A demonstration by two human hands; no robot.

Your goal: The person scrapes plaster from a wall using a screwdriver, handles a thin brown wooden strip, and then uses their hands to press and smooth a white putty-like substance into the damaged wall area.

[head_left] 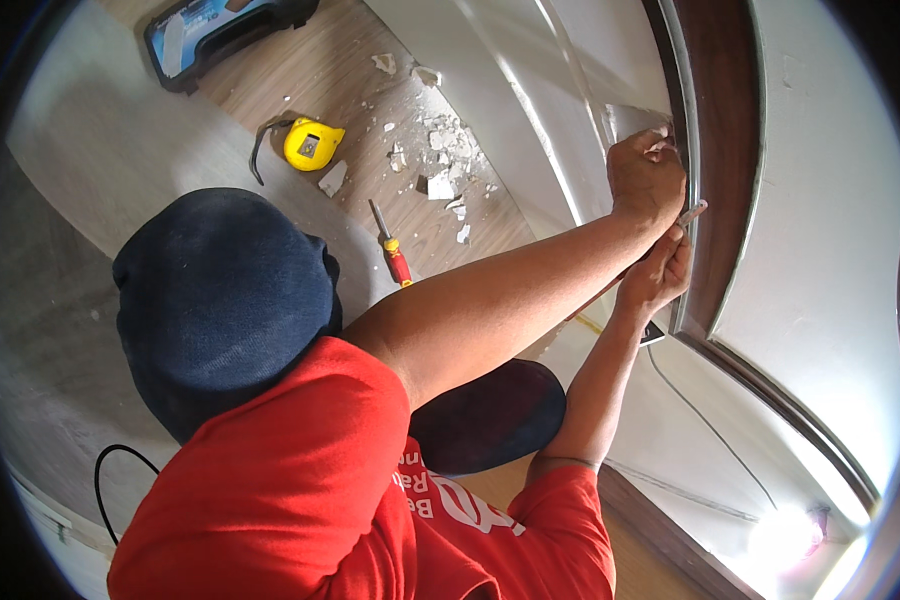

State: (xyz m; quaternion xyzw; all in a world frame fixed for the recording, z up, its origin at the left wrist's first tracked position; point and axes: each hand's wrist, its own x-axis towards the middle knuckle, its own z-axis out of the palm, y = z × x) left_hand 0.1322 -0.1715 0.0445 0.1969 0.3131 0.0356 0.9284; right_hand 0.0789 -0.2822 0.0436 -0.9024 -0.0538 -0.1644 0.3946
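Note:
My left hand (648,182) reaches across to a dark brown frame (725,200) in the white wall. Its fingers are curled closed at the frame's edge, and what they grip is hidden. Just below, my right hand (658,272) is closed as well, its fingertips together. A short, thin piece with a pale tip (694,212) sticks out above these fingertips; its kind is unclear. Beside the left fingers, a pale translucent patch (632,120) shows against the wall. A red-handled screwdriver (394,255) lies on the floor below my left forearm, out of both hands.
White broken chips (445,160) and dust litter the wood-look floor along the wall. A yellow tape measure (310,146) with a black strap lies left of them, near a dark tool case (225,35). My bent knees are close. A bright lamp (785,540) glares at lower right.

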